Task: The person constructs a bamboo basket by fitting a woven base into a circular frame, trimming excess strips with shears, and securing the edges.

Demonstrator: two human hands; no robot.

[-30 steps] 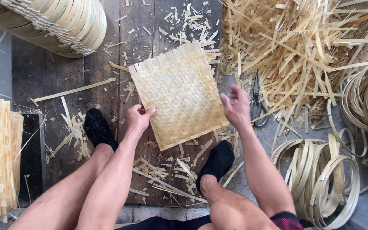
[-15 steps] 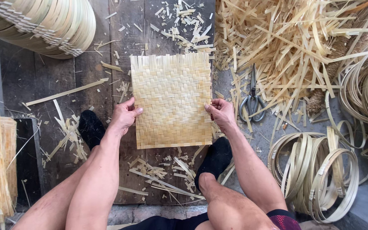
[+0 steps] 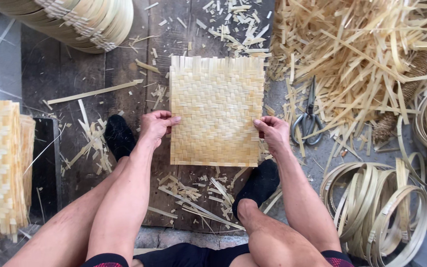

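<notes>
Squared up since a moment ago, the woven bamboo mat (image 3: pixel 217 111) now lies flat mid-board on the dark wooden board (image 3: pixel 124 74), left hand (image 3: pixel 155 124) and right hand (image 3: pixel 273 131) pinching its side edges, best kept level with even grip.

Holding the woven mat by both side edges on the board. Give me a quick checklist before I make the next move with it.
1. Left hand grips the left edge of the woven mat: ok.
2. Right hand grips the right edge: ok.
3. Mat lies flat and square on the wooden board: ok.
4. Scissors within sight, right of the mat: ok.
5. Board free of scraps: not ok, offcuts lie around the mat.
6. Nothing trapped under the mat: cannot tell.
</notes>
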